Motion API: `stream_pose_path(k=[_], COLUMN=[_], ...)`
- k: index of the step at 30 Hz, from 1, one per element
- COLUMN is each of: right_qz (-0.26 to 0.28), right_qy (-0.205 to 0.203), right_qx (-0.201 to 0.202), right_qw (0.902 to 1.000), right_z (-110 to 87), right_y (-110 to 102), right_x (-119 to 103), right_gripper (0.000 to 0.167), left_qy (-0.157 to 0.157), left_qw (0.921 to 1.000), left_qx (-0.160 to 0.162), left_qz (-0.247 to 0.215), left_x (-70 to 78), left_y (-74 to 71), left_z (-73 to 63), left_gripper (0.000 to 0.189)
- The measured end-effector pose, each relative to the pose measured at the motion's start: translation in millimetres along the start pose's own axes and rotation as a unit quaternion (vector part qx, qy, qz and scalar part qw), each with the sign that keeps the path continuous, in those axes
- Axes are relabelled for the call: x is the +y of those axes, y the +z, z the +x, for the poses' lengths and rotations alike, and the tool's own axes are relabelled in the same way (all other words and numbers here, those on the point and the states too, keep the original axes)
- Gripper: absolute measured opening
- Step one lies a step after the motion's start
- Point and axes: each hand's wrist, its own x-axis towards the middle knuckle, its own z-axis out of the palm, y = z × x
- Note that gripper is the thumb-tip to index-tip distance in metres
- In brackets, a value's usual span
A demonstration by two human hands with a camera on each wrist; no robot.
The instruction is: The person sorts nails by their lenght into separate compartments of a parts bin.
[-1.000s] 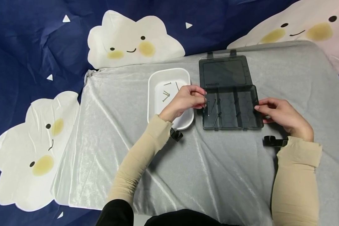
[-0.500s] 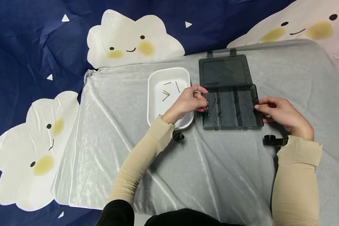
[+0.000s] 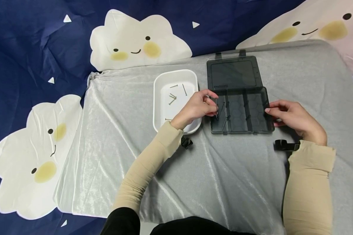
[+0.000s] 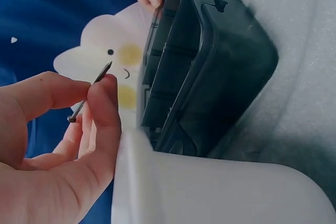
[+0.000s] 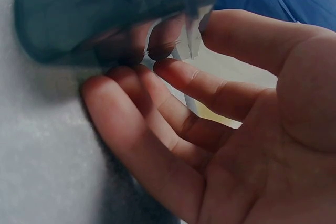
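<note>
My left hand (image 3: 194, 107) pinches a nail (image 4: 102, 73) between thumb and fingertips, above the left compartment of a dark translucent organizer box (image 3: 256, 114). In the left wrist view the nail slants, its pointed tip up and its head down. Several nails (image 3: 225, 124) lie in that left compartment; the other compartments show none. My right hand (image 3: 297, 120) holds the box's right wall, with the thumb at the rim and the other fingers along the outside and lower edge in the right wrist view.
A white tray (image 3: 156, 107) stands left of the box, partly under my left hand, with several nails (image 3: 172, 97) inside. The box's lid (image 3: 234, 73) lies open towards the back. Grey cloth (image 3: 111, 147) covers the table; a blue cloud-print cloth (image 3: 67, 58) hangs behind.
My left hand has shifted slightly right with the nail, further over the left compartment. The right hand and the box stay in place.
</note>
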Motion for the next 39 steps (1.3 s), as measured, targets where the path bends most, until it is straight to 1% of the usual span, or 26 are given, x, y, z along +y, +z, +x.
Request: stream_pose_path(k=[4, 7, 12, 14, 17, 21, 24, 30, 33, 37, 39], right_qz=[0.005, 0.008, -0.003, -0.006, -0.007, -0.009, -0.011, -0.012, -0.012, -0.013, -0.013], right_qy=[0.001, 0.002, 0.001, 0.001, 0.002, 0.004, 0.005, 0.006, 0.006, 0.005, 0.005], right_qx=[-0.003, -0.002, 0.002, 0.001, 0.000, 0.000, -0.001, -0.001, 0.000, 0.002, 0.002], right_qw=[1.0000, 1.0000, 1.0000, 1.0000, 1.0000, 1.0000, 0.9999, 0.9999, 0.9999, 0.9999, 0.9999], right_z=[-0.1, -0.4, 0.3, 0.6, 0.8, 0.9, 1.0, 1.1, 1.5, 1.6, 1.3], right_y=[-0.3, -0.4, -0.1, 0.0, -0.1, -0.1, 0.0, -0.3, -0.4, -0.4, -0.5], right_x=[0.3, 0.6, 1.0, 1.2, 1.3, 0.7, 0.2, 0.8, 1.3, 1.4, 1.3], right_gripper=[0.062, 0.062, 0.064, 0.064, 0.065, 0.064, 0.065, 0.065, 0.066, 0.066, 0.065], left_qy=[0.000, -0.005, -0.012, -0.015, -0.012, -0.004, 0.000, 0.000, 0.001, 0.005, 0.007], left_qw=[0.9998, 0.9987, 0.9960, 0.9940, 0.9869, 0.9709, 0.9631, 0.9564, 0.9552, 0.9590, 0.9611], left_qx=[0.005, 0.007, 0.009, 0.011, 0.014, 0.014, 0.013, 0.020, 0.026, 0.033, 0.031], left_qz=[0.019, 0.051, 0.088, 0.108, 0.160, 0.239, 0.269, 0.291, 0.295, 0.281, 0.274], left_x=[-0.7, -1.8, -2.6, -2.0, -1.2, -0.6, -0.4, 1.2, 1.1, 1.4, 1.2], left_y=[0.7, 0.3, 0.7, 1.2, 1.9, 3.6, 5.5, 8.7, 9.0, 8.7, 8.3], left_z=[-0.1, -0.1, -0.2, -0.1, 0.1, 0.6, 0.8, 0.2, -0.6, -2.5, -3.0], left_gripper=[0.038, 0.038, 0.040, 0.040, 0.038, 0.037, 0.039, 0.039, 0.038, 0.037, 0.037])
